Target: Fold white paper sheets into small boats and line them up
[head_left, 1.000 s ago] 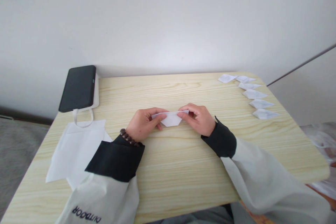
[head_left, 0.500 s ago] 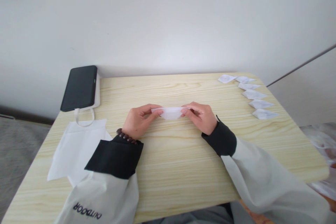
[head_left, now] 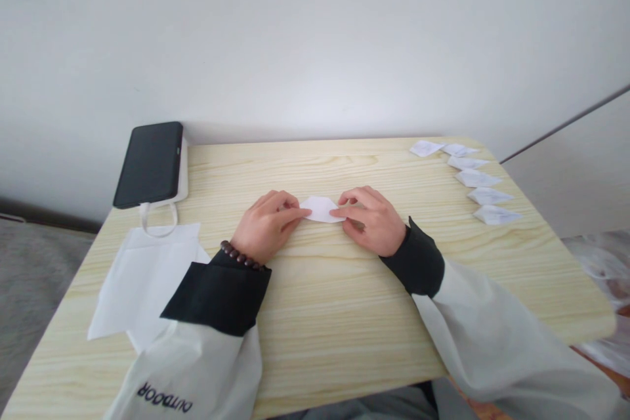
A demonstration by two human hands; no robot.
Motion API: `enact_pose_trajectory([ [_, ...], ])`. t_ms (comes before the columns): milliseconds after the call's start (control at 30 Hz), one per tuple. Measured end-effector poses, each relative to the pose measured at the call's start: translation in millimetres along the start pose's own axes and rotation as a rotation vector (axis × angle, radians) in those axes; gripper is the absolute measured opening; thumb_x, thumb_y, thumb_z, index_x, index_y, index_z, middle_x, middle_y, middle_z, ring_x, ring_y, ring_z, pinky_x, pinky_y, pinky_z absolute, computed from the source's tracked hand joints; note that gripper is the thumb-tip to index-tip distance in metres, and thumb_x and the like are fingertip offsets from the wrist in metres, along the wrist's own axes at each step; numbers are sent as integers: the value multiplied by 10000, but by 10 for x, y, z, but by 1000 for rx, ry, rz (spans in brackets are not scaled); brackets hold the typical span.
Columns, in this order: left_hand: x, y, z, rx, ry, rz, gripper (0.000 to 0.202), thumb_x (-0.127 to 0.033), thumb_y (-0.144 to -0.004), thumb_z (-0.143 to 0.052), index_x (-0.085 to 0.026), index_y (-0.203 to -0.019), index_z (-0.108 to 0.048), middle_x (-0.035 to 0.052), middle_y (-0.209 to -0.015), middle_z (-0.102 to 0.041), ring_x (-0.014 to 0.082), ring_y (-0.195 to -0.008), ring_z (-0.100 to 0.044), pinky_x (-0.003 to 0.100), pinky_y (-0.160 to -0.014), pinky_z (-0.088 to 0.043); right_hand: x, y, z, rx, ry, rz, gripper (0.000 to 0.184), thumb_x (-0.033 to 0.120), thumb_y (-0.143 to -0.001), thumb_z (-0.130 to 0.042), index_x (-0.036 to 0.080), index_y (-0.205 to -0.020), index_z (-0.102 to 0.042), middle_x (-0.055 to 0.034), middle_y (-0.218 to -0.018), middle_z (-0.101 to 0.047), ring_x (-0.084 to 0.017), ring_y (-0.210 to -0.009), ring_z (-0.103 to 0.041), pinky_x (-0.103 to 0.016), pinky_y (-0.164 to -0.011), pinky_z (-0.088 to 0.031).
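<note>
At the middle of the bench point(head_left: 335, 315), a small folded paper point(head_left: 321, 208) lies flat on the wood, pointed at both ends. The left grip point(head_left: 266, 226) is pinched on the paper's left tip, thumb & forefinger closed over it, other fingers curled. A dark bead bracelet point(head_left: 241, 256) sits at that wrist. The right grip point(head_left: 374, 223) is clamped on the right tip the same way.

Far left of the folded paper & further back, a black phone point(head_left: 148, 164) lies on a white power bank point(head_left: 183, 170) at the bench corner. Left of the paper & nearer the person is a flat white bag point(head_left: 142, 275) w/ a loop handle. Well right of the paper, mostly further back, is a row of six small folded white pieces point(head_left: 480, 178), each apart from the next, along the bench edge.
</note>
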State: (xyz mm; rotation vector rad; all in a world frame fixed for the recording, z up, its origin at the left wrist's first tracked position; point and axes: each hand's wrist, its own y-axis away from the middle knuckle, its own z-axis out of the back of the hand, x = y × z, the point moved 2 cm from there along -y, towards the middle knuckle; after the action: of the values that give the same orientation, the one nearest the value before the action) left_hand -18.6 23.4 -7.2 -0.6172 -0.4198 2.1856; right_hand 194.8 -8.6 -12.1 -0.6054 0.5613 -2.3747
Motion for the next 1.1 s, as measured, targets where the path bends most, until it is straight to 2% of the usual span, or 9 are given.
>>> enact_pose_trajectory([
  [167,-8,-5,12,72,-42,-4,218,-246,-891,-503,-213,-950,-710,52,-842,-644,155,-774,-554,282,-702,-479,-8,15,-15,28,22,-61,161,259,-857,-562,198,-903,-704,-72,-908,-607,-182,-799,-506,-351,-756,-442],
  [300,-7,2,-1,84,-18,11,241,-223,-903,-471,-191,-970,-700,64,-858,-647,161,-787,-561,290,-722,-486,-9,-2,-22,12,15,-71,209,241,-912,-483,176,-845,-670,-77,-880,-636,-187,-815,-530,-342,-756,-454],
  [500,22,-3,-9,100,66,116,259,-271,-911,-451,-185,-991,-682,64,-877,-662,174,-827,-584,305,-757,-495,2,-23,-52,39,-25,-102,220,222,-944,-406,182,-856,-604,-70,-819,-632,-190,-805,-550,-333,-758,-468],
  [667,66,1,66,131,99,207,214,-329,-869,-530,-205,-861,-704,35,-837,-670,163,-819,-607,272,-763,-486,12,-20,-42,36,-19,-76,206,200,-944,-405,174,-910,-607,-67,-830,-637,-185,-789,-535,-320,-754,-461],
  [767,75,15,94,108,105,187,220,-318,-869,-526,-208,-824,-712,39,-827,-669,163,-803,-615,268,-747,-489,11,-15,-38,68,9,-39,203,208,-935,-434,178,-902,-632,-67,-856,-643,-186,-806,-527,-325,-768,-452],
  [900,68,29,97,84,46,126,249,-262,-900,-462,-215,-903,-706,49,-878,-690,172,-829,-621,281,-747,-499,-7,-1,-31,69,57,-59,200,191,-918,-463,191,-910,-663,-68,-869,-645,-188,-809,-526,-332,-760,-443],
  [1100,35,22,90,136,-118,95,247,-151,-877,-465,-222,-931,-696,37,-896,-692,190,-843,-604,302,-728,-500,3,24,-21,16,136,-83,183,174,-891,-508,197,-909,-689,-65,-876,-684,-203,-820,-569,-355,-760,-454],
])
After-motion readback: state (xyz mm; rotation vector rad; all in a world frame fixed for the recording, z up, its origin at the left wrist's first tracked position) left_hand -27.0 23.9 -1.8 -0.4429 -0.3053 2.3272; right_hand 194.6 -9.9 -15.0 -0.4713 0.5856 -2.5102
